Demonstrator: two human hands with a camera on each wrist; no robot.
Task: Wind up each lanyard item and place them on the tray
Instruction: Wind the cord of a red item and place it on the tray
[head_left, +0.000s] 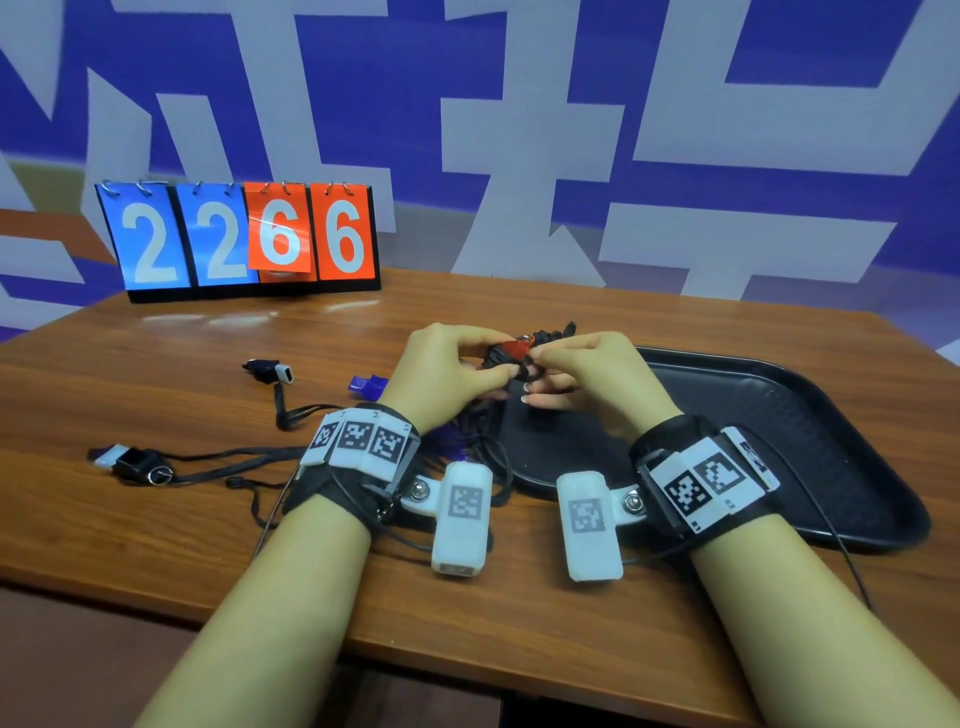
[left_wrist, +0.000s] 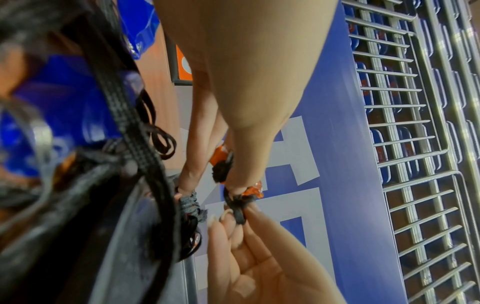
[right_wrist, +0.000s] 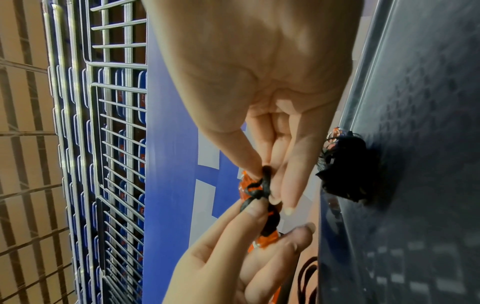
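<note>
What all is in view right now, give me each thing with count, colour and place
orange whistle: one, orange, black cord wound round it, held above the tray's left end
wound bundle: one, black with some orange, on the tray
tray: one, black, right side of table
unwound lanyard items: at least two, black and white, on table at left
blue whistle: one, blue, beside left hand
scoreboard: one, blue and orange, reads 2266, table's back left
table: one, brown wood
left hand: pinches the orange whistle
right hand: pinches its cord

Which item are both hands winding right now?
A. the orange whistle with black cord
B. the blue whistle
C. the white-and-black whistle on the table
A: left hand and right hand both pinch the orange whistle with black cord above the black plastic tray.
</note>
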